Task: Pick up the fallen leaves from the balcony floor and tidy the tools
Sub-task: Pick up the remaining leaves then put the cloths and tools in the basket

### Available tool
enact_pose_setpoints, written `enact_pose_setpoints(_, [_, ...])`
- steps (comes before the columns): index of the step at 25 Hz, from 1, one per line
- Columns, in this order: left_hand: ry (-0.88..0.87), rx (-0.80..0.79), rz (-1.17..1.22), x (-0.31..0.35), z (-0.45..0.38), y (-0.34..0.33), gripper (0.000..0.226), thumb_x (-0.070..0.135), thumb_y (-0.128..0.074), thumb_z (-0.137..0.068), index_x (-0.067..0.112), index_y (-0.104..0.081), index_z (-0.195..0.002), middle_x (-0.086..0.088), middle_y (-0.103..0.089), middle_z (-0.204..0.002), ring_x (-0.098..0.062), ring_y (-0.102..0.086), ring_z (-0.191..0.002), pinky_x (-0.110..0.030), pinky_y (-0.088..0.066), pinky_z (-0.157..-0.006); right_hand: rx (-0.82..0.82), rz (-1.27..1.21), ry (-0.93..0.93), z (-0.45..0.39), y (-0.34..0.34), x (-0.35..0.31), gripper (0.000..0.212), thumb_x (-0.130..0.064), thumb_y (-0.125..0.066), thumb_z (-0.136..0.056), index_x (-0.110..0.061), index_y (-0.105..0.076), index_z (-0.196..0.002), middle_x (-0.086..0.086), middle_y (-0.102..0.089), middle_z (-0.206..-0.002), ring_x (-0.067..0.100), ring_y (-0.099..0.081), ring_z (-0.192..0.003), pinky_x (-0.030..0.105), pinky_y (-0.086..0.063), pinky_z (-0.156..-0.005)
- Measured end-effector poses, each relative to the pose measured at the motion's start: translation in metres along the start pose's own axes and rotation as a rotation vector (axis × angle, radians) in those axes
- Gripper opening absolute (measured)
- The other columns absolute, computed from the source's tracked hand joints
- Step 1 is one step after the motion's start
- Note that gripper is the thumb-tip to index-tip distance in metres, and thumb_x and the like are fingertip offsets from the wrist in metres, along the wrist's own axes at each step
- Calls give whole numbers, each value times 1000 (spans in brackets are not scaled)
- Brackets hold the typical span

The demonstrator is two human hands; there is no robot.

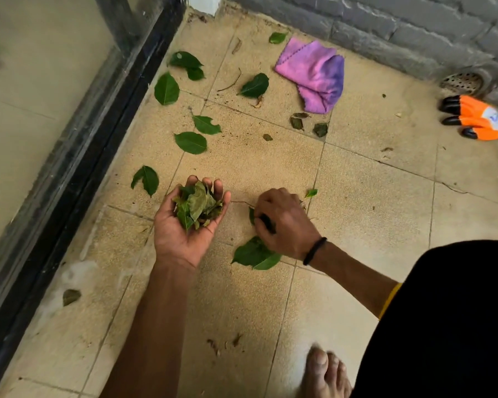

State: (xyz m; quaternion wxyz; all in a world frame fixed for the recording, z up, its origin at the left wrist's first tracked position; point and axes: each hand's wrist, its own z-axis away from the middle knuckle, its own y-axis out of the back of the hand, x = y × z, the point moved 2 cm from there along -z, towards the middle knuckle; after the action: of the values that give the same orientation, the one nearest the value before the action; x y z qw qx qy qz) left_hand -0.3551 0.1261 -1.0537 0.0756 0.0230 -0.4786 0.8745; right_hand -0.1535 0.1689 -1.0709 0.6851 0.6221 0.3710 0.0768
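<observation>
**Leaves gathered by hand on a tiled balcony floor**

A bunch of leaves (pixel 197 206), some fresh green and some dull and curled, is cupped in the upturned left hand (pixel 184 222), whose fingers are curled round it. At 3 o'clock from it, the right hand (pixel 282 222) is lowered palm-down to the floor, its fingertips pinched on a dark leaf (pixel 266 222); a black band (pixel 314 250) is worn at that wrist. A pair of broad, glossy leaves (pixel 255 254) lies flat at 6 o'clock of the right hand. More smooth, oval leaves (pixel 190 142) are scattered toward 12 o'clock, with thin twigs and crumbs of dirt. The floor (pixel 357 196) is laid in grainy beige tiles. A crumpled pink cloth (pixel 314 73) and an orange glove (pixel 477 117) with black claw tips are seen near the grey brick wall (pixel 414 30). A dark door frame (pixel 98 124) borders the left side.
</observation>
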Motion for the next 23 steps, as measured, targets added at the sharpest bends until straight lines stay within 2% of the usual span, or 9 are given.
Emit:
enact_pose_setpoints(3, [16,-13,15,-5,-2,2,30,32,-44,-102,12,-68,-104,-12,-65,-111,-32,-62,-115,-51,-48,-105,236,-54,-293,9,24,49,20,-20,-54,-92,-12,-71,-99,5,-59,-110,23,-51,-104,45,-47,-89])
enact_pose_setpoints(6, [42,-10,-14,-10,-4,4,31,32,-45,-102,11,-68,-104,-13,-65,-111,-33,-62,-115,-52,-47,-106,263,-93,-669,13,31,91,38,-21,-43,-95,-9,-67,-123,16,-53,-117,32,-49,-109,49,-46,-95])
enact_pose_setpoints(7, [44,-3,-17,-10,-4,4,31,31,-45,-102,11,-68,-104,-13,-64,-111,-33,-62,-114,-52,-47,-105,251,-91,-683,13,27,89,40,-19,-42,-95,-8,-66,-126,17,-53,-115,33,-49,-108,48,-46,-94])
enact_pose_setpoints(11, [37,1,-12,-9,-8,5,31,31,-45,-102,11,-68,-103,-13,-64,-111,-33,-61,-115,-52,-47,-106,59,-279,-416,25,0,36,35,-6,-45,-92,-6,-65,-120,12,-54,-110,32,-55,-100,42,-54,-85])
enact_pose_setpoints(14, [45,-3,-9,-11,-11,7,31,31,-45,-102,11,-67,-105,-14,-64,-112,-32,-60,-117,-52,-45,-108,118,-292,-447,36,19,30,36,-31,-53,-97,-10,-64,-124,9,-55,-115,23,-60,-94,46,-58,-79])
enact_pose_setpoints(16, [46,-8,-24,-12,-12,11,32,32,-44,-102,11,-68,-104,-14,-64,-112,-32,-60,-116,-52,-45,-108,45,-263,-607,37,41,36,76,-71,-62,-81,-20,-55,-137,9,-49,-128,20,-59,-102,44,-60,-83])
enact_pose_setpoints(18, [57,-2,-40,-15,-12,14,33,33,-44,-102,11,-68,-103,-14,-64,-111,-32,-60,-116,-51,-46,-107,-198,-176,-674,36,49,30,113,-94,-62,-52,-36,-37,-146,6,-35,-137,25,-54,-116,45,-58,-90])
enact_pose_setpoints(20, [69,2,-37,-18,-12,17,34,34,-44,-102,11,-68,-102,-14,-64,-110,-32,-60,-115,-51,-46,-107,-369,-55,-590,31,43,11,126,-97,-64,-37,-47,-23,-146,4,-29,-138,30,-49,-124,50,-57,-90])
enact_pose_setpoints(23, [69,16,-47,-21,-11,23,34,34,-43,-103,11,-67,-103,-14,-63,-111,-32,-61,-115,-51,-45,-108,-435,79,-445,27,19,-17,134,-89,-74,-34,-51,-13,-147,4,-25,-135,27,-43,-122,48,-59,-82])
